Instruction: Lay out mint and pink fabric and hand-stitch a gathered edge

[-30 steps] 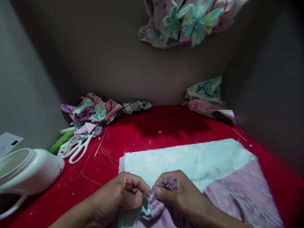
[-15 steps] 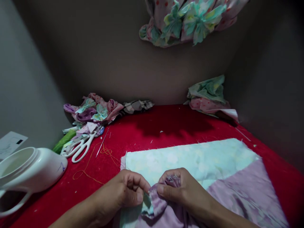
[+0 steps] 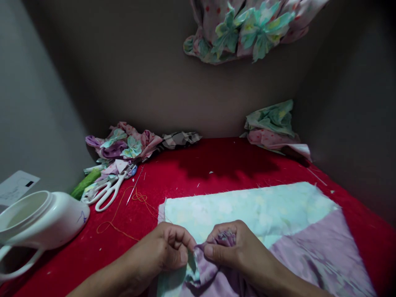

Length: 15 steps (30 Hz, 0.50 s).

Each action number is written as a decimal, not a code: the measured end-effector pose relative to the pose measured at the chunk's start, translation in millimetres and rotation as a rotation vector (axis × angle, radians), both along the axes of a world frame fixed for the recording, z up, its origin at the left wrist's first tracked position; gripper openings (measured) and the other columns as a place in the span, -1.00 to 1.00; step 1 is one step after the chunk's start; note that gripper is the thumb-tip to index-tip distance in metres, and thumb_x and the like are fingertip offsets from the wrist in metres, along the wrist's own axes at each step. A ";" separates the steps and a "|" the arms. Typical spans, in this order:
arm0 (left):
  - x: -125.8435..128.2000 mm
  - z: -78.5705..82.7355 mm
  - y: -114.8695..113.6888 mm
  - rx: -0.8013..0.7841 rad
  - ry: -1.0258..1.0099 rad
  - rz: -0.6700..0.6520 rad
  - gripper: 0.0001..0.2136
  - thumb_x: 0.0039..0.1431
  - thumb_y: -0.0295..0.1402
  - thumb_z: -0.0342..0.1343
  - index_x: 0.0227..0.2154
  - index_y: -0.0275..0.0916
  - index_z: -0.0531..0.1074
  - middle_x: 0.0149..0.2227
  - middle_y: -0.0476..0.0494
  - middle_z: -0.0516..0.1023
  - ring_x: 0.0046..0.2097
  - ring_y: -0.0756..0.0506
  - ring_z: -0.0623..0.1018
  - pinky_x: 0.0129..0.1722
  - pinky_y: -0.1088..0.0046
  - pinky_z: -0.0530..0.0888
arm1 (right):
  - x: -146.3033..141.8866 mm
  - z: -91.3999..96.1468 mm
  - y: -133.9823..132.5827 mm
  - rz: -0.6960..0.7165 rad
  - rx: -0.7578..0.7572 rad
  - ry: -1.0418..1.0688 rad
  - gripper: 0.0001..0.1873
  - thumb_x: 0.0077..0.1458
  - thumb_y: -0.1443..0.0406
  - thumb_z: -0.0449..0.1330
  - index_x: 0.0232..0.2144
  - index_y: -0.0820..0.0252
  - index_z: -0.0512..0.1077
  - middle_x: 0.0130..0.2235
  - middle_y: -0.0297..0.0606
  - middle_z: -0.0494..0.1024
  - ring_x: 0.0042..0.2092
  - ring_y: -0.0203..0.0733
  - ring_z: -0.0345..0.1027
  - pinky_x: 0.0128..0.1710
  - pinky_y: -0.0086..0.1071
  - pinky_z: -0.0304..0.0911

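Note:
Both my hands are at a gathered piece of purple fabric (image 3: 213, 268) with a pale blue-green side showing at its left edge. My right hand (image 3: 230, 247) pinches bunched folds, with the thumb on top and a frayed edge poking out above the fist. My left hand (image 3: 173, 247) has curled fingers, and its fingertips meet the upper left edge of the fabric; the exact grip is partly hidden. Beneath lies a pale blue-green cloth (image 3: 235, 206), purple at its right. A needle (image 3: 131, 195) lies to the left beside loose orange thread (image 3: 115, 216), part of which passes behind my left forearm.
White-handled scissors (image 3: 108, 192) lie left, near a green object (image 3: 86, 183). A white mug-like container (image 3: 64, 214) tips at the left edge. Fabric scraps (image 3: 130, 142) pile at back left, more cloth (image 3: 272, 123) at back right. Ruffled fabric (image 3: 247, 33) hangs above the red surface (image 3: 210, 156).
The view has shifted very slightly. The fold of purple fabric between my hands has tilted a little, while both hands keep nearly the same place.

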<state>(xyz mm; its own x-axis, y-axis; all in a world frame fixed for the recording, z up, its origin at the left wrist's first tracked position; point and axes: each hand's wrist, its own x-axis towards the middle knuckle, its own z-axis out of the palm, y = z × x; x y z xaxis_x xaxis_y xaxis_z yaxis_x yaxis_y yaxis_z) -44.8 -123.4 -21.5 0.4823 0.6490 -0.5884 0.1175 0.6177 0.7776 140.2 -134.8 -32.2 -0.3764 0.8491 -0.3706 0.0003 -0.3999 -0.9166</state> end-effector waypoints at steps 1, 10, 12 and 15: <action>0.5 0.0 0.0 0.004 0.005 -0.001 -0.81 -0.26 -0.40 0.22 -0.50 -0.39 0.45 -0.61 -0.08 0.37 -0.62 0.11 0.21 -0.59 0.56 0.05 | 0.0 -0.2 0.0 0.003 -0.002 -0.001 -0.71 -0.21 0.20 0.27 -0.58 0.39 0.37 -0.65 -0.38 0.23 -0.58 -0.43 0.01 -0.59 -0.52 -0.07; 2.5 7.5 0.9 0.015 0.041 -0.026 -0.81 -0.28 -0.38 0.20 -0.54 -0.38 0.42 -0.65 -0.01 0.30 -0.64 0.13 0.16 -0.62 0.59 0.01 | 0.4 0.2 0.1 -0.021 0.022 -0.047 -0.73 -0.20 0.21 0.23 -0.56 0.39 0.40 -0.65 -0.38 0.24 -0.57 -0.42 0.02 -0.58 -0.53 -0.05; 2.5 8.7 0.5 0.025 0.042 -0.032 -0.81 -0.28 -0.38 0.20 -0.53 -0.38 0.42 -0.64 0.00 0.30 -0.63 0.12 0.17 -0.62 0.59 0.03 | 0.1 0.9 0.3 -0.012 0.020 -0.067 -0.74 -0.20 0.22 0.22 -0.57 0.38 0.39 -0.65 -0.39 0.23 -0.57 -0.42 0.01 -0.59 -0.53 -0.06; 2.1 9.6 -0.6 0.042 0.035 -0.041 -0.82 -0.28 -0.38 0.20 -0.54 -0.38 0.41 -0.64 0.00 0.30 -0.62 0.12 0.17 -0.61 0.60 0.04 | -0.8 2.4 0.3 -0.008 0.019 -0.096 -0.74 -0.19 0.22 0.21 -0.58 0.38 0.38 -0.66 -0.41 0.20 -0.58 -0.44 -0.02 -0.60 -0.54 -0.08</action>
<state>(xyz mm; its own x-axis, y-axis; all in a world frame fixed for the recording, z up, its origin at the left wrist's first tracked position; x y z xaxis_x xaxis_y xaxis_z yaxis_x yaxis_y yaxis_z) -42.7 -124.1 -11.9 0.4889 0.6535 -0.5778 0.1695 0.5786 0.7978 139.5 -134.5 -29.8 -0.3327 0.8593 -0.3885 0.0854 -0.3828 -0.9199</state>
